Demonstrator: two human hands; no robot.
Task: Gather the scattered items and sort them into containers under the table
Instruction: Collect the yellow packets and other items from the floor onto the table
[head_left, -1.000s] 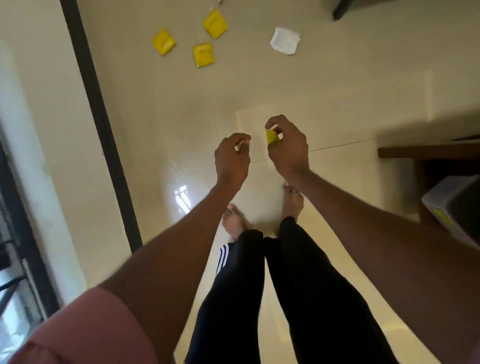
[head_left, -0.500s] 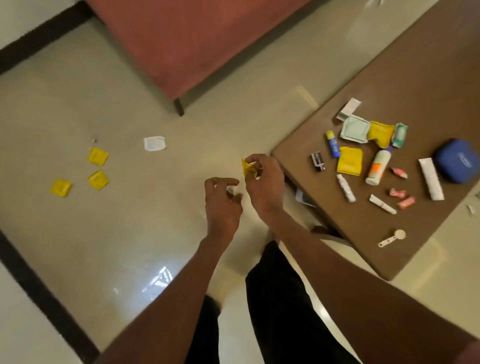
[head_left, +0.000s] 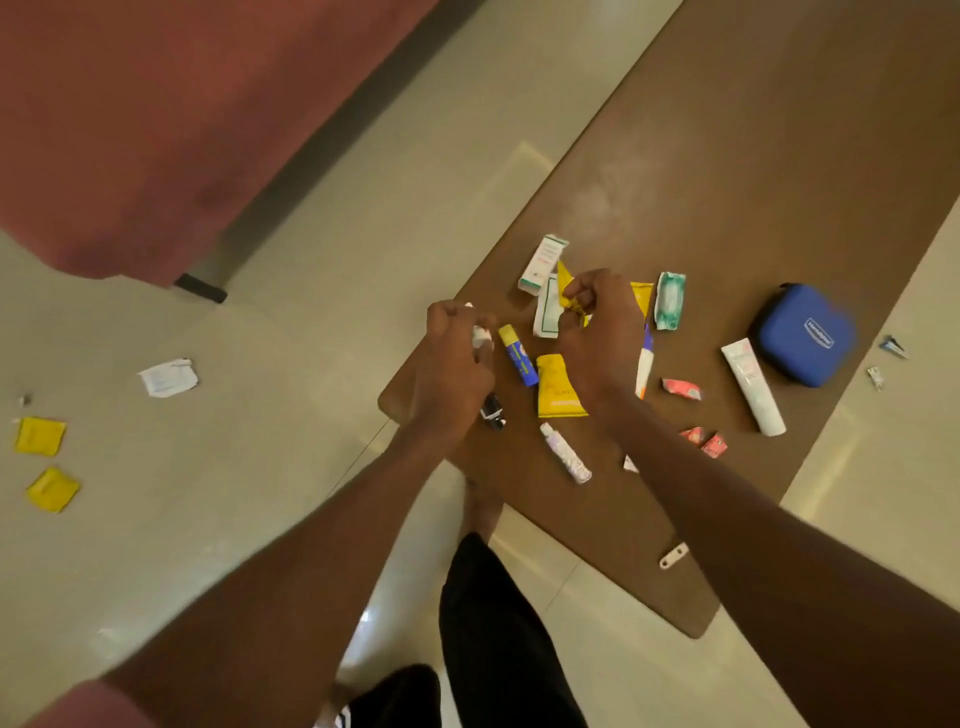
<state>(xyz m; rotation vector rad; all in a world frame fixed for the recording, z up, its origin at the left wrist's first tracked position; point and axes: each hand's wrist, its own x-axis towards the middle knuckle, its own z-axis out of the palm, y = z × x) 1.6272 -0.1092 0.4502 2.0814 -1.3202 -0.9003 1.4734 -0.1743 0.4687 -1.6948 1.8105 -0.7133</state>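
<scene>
A yellow sachet (head_left: 566, 296) is pinched in our right hand (head_left: 597, 338) above the brown table (head_left: 727, 182). Our left hand (head_left: 457, 364), over the table's near corner, grips a small white item (head_left: 480, 335).

Orange-tipped tube (head_left: 644, 364) half behind right wrist.

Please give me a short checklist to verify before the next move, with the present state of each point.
1. Right hand grips the yellow packet: ok.
2. Left hand holds a small white item: ok, but what it is, cannot tell.
3. Containers under the table in view: not ok, none visible.
4. Floor cleared: not ok, two yellow packets and a white wrapper remain.
5. Tabletop sorted: not ok, blue case and tubes still lie there.
</scene>
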